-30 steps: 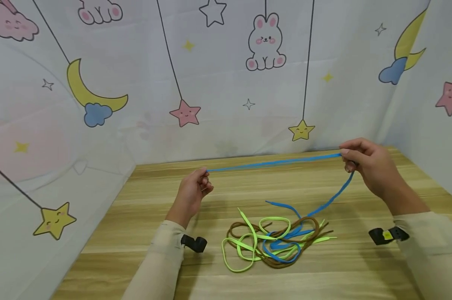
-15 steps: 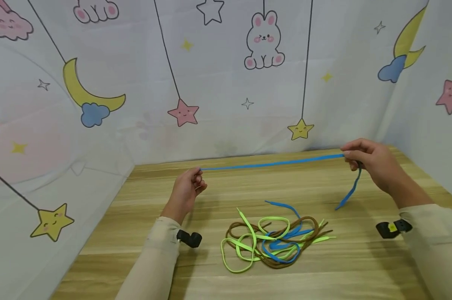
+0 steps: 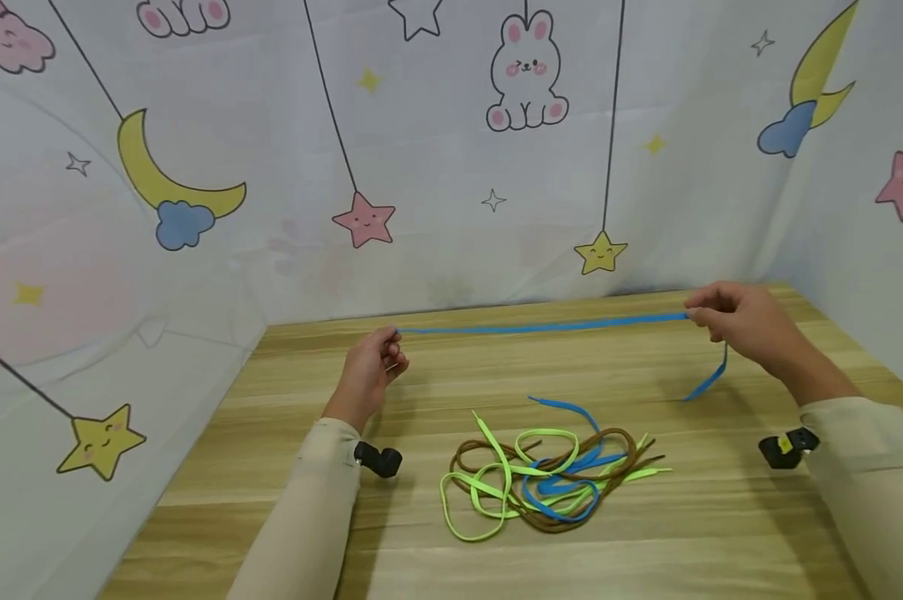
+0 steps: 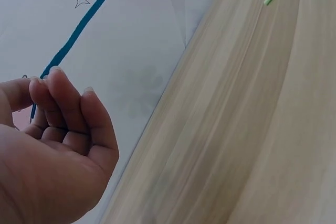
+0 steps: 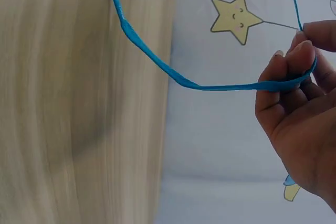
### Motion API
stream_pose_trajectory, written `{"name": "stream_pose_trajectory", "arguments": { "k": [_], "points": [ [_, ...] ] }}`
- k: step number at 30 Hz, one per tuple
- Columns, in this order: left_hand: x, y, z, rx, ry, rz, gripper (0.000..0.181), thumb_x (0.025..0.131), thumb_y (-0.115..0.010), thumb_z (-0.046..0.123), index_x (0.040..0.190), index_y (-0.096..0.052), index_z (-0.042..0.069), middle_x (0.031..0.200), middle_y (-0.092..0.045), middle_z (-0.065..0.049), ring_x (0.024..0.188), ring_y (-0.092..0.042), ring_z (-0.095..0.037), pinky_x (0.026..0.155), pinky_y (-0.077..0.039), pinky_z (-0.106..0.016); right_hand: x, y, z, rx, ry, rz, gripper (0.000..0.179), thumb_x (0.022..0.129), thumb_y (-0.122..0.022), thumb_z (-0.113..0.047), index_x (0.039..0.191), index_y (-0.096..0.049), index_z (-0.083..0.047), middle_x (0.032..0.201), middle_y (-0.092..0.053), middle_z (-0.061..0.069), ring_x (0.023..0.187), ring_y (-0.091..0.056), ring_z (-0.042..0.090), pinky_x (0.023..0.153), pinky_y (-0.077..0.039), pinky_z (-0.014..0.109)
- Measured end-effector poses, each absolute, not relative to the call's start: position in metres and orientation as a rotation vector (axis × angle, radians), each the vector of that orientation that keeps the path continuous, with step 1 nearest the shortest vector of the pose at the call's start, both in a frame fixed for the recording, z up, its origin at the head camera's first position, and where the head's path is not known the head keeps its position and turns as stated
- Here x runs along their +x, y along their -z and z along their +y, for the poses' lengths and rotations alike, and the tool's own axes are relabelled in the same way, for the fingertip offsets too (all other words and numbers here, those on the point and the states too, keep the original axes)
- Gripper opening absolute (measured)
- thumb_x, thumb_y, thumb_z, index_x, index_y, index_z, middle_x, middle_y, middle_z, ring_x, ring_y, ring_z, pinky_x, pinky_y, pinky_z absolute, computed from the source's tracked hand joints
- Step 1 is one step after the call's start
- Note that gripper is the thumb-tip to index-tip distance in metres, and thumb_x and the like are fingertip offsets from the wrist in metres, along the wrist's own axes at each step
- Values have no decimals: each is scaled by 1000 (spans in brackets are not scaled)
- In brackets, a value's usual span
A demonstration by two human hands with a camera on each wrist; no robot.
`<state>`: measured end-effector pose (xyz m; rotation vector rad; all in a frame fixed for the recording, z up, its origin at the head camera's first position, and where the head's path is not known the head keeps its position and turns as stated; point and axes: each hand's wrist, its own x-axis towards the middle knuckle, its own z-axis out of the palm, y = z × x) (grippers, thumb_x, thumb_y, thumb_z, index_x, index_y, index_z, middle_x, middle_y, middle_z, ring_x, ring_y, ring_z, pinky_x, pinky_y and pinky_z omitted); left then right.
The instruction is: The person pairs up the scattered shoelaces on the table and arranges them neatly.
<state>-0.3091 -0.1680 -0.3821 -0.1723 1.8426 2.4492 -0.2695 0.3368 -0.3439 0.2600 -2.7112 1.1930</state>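
Note:
A flat blue shoelace [image 3: 541, 327] is stretched nearly level above the far part of the table. My left hand [image 3: 366, 367] pinches one end between thumb and fingertips; in the left wrist view the lace [image 4: 84, 24] rises away from those fingers. At the far right my right hand [image 3: 751, 329] pinches the lace near its other end. In the right wrist view the loose tail [image 5: 173, 74] crosses the curled fingers and hangs free, its tip over the wood. Below and between the hands lies a tangle of green [image 3: 507, 479], brown [image 3: 631, 454] and blue [image 3: 571, 408] shoelaces.
The wooden table [image 3: 271, 533] meets a white printed curtain [image 3: 451, 167] at the back and at both sides. Small black cameras [image 3: 378, 460] are strapped at both wrists over the pale sleeves.
The held blue lace has come away from the pile; its tail now dangles free from my right hand. My left hand has shifted slightly left, pulling the span straight. The pile stays put.

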Motion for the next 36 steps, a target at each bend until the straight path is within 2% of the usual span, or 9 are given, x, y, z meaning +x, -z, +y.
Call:
{"name": "stream_pose_trajectory", "arguments": {
  "k": [6,12,15,25,31,36],
  "points": [
    [-316,387,-170,-192,-2391,1877,24,105,-54,26,101,-54,2,70,-47,1,64,-51,-13,75,-50,-31,-275,350,345,287,-1056,-2753,32,105,-54,-29,115,-64,0,88,-61,11,72,-55,25,58,-47,34],
    [-321,393,-173,-224,-2337,1918,27,105,-54,26,105,-54,-1,71,-50,2,63,-54,-12,73,-52,-29,-287,356,348,292,-849,-2844,31,104,-54,-26,113,-64,2,105,-64,20,92,-60,36,72,-49,50],
    [-322,395,-175,-246,-2319,1933,27,106,-53,25,107,-55,-2,72,-50,2,64,-56,-11,73,-53,-30,-291,358,348,305,-793,-2855,30,103,-55,-25,112,-64,2,105,-64,22,96,-60,38,76,-48,55],
    [-328,403,-177,-384,-2325,1910,30,105,-54,28,114,-56,-1,76,-54,1,68,-62,-12,70,-58,-28,-297,363,359,275,-734,-2904,32,104,-56,-26,112,-61,4,104,-64,25,86,-62,36,66,-50,48],
    [-330,403,-177,-436,-2309,1927,36,106,-53,29,121,-55,-3,88,-60,-3,76,-65,-14,72,-58,-27,-302,370,364,264,-693,-2874,30,102,-56,-18,115,-61,8,108,-63,32,96,-60,46,75,-48,58],
    [-330,402,-174,-468,-2296,1958,33,107,-51,28,119,-56,-2,92,-63,-4,77,-66,-13,72,-58,-27,-305,375,370,221,-675,-2895,32,102,-53,-17,118,-60,10,110,-62,35,96,-61,48,76,-48,58]
  ]
}}
